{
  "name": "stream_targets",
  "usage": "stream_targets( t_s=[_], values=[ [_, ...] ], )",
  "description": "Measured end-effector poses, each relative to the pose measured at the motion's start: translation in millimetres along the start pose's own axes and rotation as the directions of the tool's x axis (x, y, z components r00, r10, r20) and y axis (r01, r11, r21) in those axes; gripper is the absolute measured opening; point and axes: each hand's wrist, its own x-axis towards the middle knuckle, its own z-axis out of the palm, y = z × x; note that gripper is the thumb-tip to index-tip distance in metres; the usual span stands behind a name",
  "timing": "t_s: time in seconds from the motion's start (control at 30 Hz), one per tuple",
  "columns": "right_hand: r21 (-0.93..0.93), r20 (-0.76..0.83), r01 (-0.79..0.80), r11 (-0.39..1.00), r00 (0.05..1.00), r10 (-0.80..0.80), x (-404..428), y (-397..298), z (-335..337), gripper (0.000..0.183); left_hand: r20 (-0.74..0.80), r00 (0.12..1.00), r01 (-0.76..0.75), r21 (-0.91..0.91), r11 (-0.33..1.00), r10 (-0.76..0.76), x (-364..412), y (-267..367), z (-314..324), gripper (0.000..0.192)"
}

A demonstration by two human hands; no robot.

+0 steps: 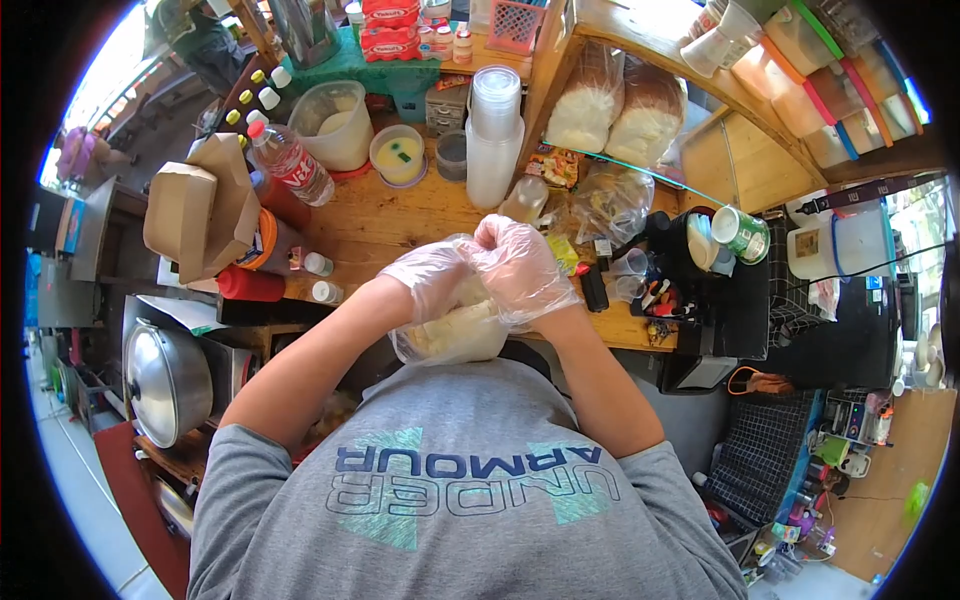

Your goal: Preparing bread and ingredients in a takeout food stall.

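Note:
Both of my hands wear thin clear plastic gloves and meet in front of my chest, over the near edge of the wooden counter (375, 217). My left hand (431, 276) and my right hand (517, 266) pinch the gathered top of a clear plastic bag (450, 330). Pale, bread-like pieces show inside the bag, which hangs below my hands against my grey shirt. The fingertips of both hands touch, and the bag's neck is mostly hidden between them.
Stacked clear plastic cups (495, 150), a tub of yellow spread (397, 154) and a water bottle (292, 165) stand beyond my hands. Cardboard boxes (199, 217) and a red squeeze bottle (251, 285) are at left; bagged loaves (589, 112) lie on a shelf.

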Motion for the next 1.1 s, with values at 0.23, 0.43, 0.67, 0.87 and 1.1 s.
stream_targets(
  t_s=[0.23, 0.43, 0.67, 0.87, 1.1],
  values=[
    [-0.042, 0.009, -0.006, 0.999, 1.0, 0.006, 0, 5, 9, 0.019, 0.169, 0.929, 0.316, 0.101, 0.943, -0.329, 25, -26, 33, 0.047],
    [-0.029, 0.007, 0.013, 0.999, 1.0, -0.013, -1, -2, 2, 0.016, 0.14, 0.927, 0.325, 0.165, 0.931, -0.348, 31, -41, 47, 0.053],
    [-0.013, -0.026, 0.03, 0.999, 0.999, -0.031, 0, 11, 5, 0.019, 0.155, 0.937, 0.289, 0.157, 0.944, -0.312, 36, -39, 44, 0.042],
    [0.458, 0.015, -0.218, 0.862, 0.971, 0.238, -10, 110, -9, 0.026, 0.205, 0.962, 0.148, 0.168, 0.975, -0.181, 30, -13, 16, 0.027],
    [-0.391, 0.018, 0.198, 0.899, 0.978, -0.207, -48, 145, 44, 0.073, 0.283, 0.937, 0.151, 0.199, 0.968, -0.204, 32, -14, 2, 0.031]
  ],
)
